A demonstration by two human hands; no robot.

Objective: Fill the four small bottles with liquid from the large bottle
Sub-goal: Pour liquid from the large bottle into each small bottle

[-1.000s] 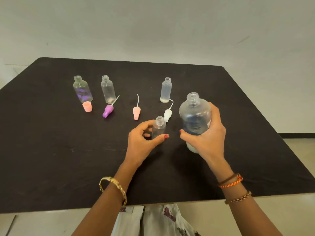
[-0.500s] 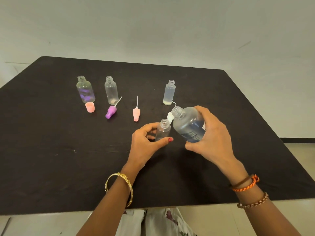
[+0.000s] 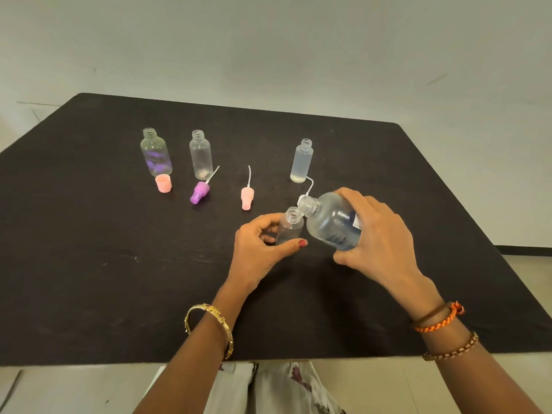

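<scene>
spreading across most of the view is a black table [image 3: 89,264], and everything sits on it or hangs just above it. the large bottle [image 3: 331,222] is tipped over to the left, clear liquid pooled in its lower side, its open mouth touching or just over the rim of a small bottle [image 3: 289,225]; whether liquid is running i cannot tell. the right hand [image 3: 376,234] is wrapped round the large bottle's body, fingers curled over the top and thumb underneath. the left hand [image 3: 257,249] holds the small bottle upright on the table near the middle, thumb in front and fingers curled behind it; that bottle looks empty or nearly so.

farther back stand three more open small bottles: one with purple print [image 3: 156,153] on the left, a clear one [image 3: 200,155] beside it with a little pale residue at the bottom, and a frosted one [image 3: 301,161] to the right with a thin layer of liquid at its base.

in front of them lie a pink cap [image 3: 163,183], a purple spray top [image 3: 200,195] and a pink spray top [image 3: 247,197], each with a thin tube except the cap. a white spray top [image 3: 302,199] is mostly hidden behind the large bottle's neck.
</scene>
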